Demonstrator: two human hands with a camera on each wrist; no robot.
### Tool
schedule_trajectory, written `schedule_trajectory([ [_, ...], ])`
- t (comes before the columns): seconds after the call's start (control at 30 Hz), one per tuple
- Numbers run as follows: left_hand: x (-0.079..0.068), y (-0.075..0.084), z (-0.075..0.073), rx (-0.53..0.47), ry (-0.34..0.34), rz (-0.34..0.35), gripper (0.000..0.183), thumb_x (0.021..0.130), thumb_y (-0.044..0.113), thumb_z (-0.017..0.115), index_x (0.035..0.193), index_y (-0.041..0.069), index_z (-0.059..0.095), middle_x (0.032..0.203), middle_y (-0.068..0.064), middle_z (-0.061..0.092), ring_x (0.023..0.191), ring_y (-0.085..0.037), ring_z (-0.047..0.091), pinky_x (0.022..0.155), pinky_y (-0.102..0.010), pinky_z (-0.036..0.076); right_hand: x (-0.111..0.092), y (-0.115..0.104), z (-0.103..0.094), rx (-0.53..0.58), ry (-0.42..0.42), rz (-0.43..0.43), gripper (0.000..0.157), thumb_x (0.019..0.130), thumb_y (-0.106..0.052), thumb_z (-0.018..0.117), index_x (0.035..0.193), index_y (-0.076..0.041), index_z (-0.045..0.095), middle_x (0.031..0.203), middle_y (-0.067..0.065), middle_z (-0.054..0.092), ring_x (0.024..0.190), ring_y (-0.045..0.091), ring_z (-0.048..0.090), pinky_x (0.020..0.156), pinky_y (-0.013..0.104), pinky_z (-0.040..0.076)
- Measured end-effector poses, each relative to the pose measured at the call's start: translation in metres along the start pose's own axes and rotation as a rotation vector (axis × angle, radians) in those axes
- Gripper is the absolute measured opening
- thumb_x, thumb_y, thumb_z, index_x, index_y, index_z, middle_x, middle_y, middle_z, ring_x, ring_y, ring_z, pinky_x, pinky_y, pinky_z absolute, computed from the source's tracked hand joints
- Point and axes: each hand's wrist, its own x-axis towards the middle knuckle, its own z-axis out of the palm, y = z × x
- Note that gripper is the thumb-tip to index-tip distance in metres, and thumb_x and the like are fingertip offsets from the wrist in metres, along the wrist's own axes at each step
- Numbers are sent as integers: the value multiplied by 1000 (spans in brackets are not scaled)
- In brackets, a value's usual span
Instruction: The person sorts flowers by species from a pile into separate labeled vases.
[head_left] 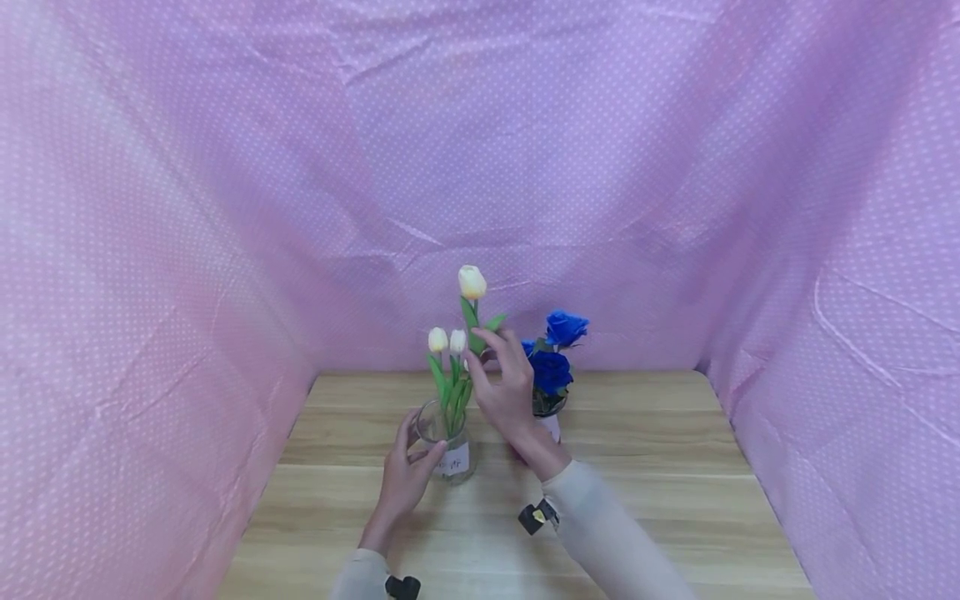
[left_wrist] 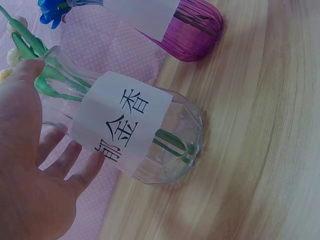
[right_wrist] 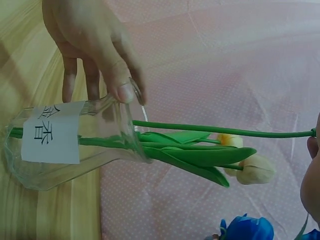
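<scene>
A clear glass vase [left_wrist: 185, 117] with a white paper label [left_wrist: 122, 122] bearing black characters stands on the table. Several pale tulips [head_left: 438, 340] with green leaves are in it. My left hand [head_left: 405, 477] holds the vase near its mouth, thumb on one side and fingers on the other. Above the vase, my right hand [head_left: 508, 385] pinches a single cream tulip [head_left: 472, 283] by its upper stem. In the right wrist view that tulip's long green stem [right_wrist: 225, 131] reaches down to the vase mouth, its lower tip at the rim.
Right of the tulip vase, partly behind my right hand, are blue roses [head_left: 551, 372] in a second container, magenta [left_wrist: 197, 35] near its base and carrying a white label. A pink dotted cloth [head_left: 480, 167] encloses the wood-grain table [head_left: 645, 500] at the back and sides.
</scene>
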Motion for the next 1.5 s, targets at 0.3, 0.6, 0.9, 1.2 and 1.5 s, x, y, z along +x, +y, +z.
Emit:
schedule_trajectory([
  [0.3,-1,2,0,-15,-9,6,80,107,28,81,173,17,39,168,-27,56,155,-50,56,114,-57,66,-11,7,6,-23,-25,2,42,91,14,85,130,4,74,110,22,72,81,28,74,69,30,71],
  [0.6,-2,4,-1,2,-20,-1,81,107,33,81,175,23,36,171,-26,54,157,-49,55,116,-57,64,-29,9,12,10,-120,31,39,91,11,84,128,6,73,113,22,71,84,26,74,71,26,71],
  [0.9,-3,0,0,19,-18,15,81,108,34,79,175,23,35,172,-27,52,157,-52,54,115,-58,65,-51,3,9,-22,-211,125,41,92,10,84,130,3,73,118,20,74,85,25,76,72,29,71],
  [1.2,-2,-1,1,20,-10,35,82,108,32,79,175,14,35,171,-27,53,155,-52,56,112,-55,67,-69,6,8,-129,-237,86,38,90,6,87,126,-2,76,109,13,75,88,23,75,74,31,70],
  [1.5,-1,-2,0,18,-6,42,80,108,31,80,175,20,37,170,-29,54,154,-52,57,111,-53,68,-70,8,6,-139,-242,-1,39,87,6,88,124,-1,77,111,14,77,94,24,79,86,27,71],
])
